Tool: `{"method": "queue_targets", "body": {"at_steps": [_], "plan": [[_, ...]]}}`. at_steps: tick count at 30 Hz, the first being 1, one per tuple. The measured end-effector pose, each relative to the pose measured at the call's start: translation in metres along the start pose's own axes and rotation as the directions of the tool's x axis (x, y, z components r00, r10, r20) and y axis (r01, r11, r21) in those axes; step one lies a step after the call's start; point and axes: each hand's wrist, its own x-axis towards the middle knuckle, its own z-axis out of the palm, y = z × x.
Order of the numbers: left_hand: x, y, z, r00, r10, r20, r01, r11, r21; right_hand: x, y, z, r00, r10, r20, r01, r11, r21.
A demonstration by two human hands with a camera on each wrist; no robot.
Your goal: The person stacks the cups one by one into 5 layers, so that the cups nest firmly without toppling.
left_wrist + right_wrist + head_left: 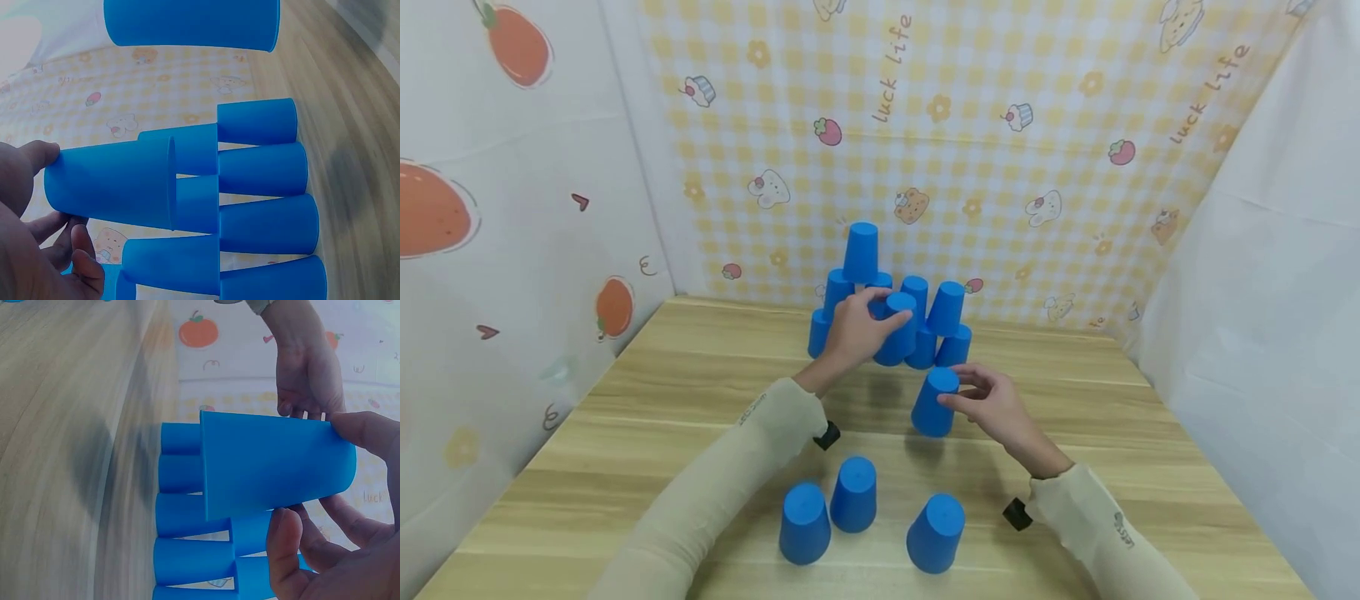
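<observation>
An upside-down blue cup (898, 337) is in my left hand (856, 329), pinched near its narrow end between thumb and fingers. It overlaps the stacked cups (953, 346) behind it, and in the left wrist view this cup (112, 181) stands off from the table side, level with the second row. My right hand (996, 408) grips another upside-down blue cup (935, 404), its thumb and fingers at the narrow end. That cup (275, 465) is held above the table, in front of the stack's right side. A single cup (862, 252) tops the stack at its left.
Three upside-down blue cups stand near the front: one at the left (805, 523), one beside it (853, 494) and one farther right (936, 533). A checked cloth (1037, 250) hangs behind the wooden table (1060, 375), with white cloths on both sides.
</observation>
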Motion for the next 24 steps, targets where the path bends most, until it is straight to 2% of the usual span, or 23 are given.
{"method": "queue_targets", "body": {"at_steps": [11,20,24], "plan": [[0.016,0.014,-0.005,1.0,0.018,-0.023,-0.017,0.999,0.037,0.001,-0.006,0.002,1.0,-0.013,-0.002,0.013,1.0,0.012],[0.027,0.023,-0.008,0.999,-0.011,-0.045,0.014,0.998,0.066,0.007,-0.006,-0.003,0.999,-0.046,-0.011,0.046,0.999,0.003],[0.031,0.023,-0.007,0.998,-0.022,-0.057,0.024,0.999,0.042,0.008,-0.01,-0.005,0.999,-0.038,-0.016,0.038,0.999,0.004]]}}
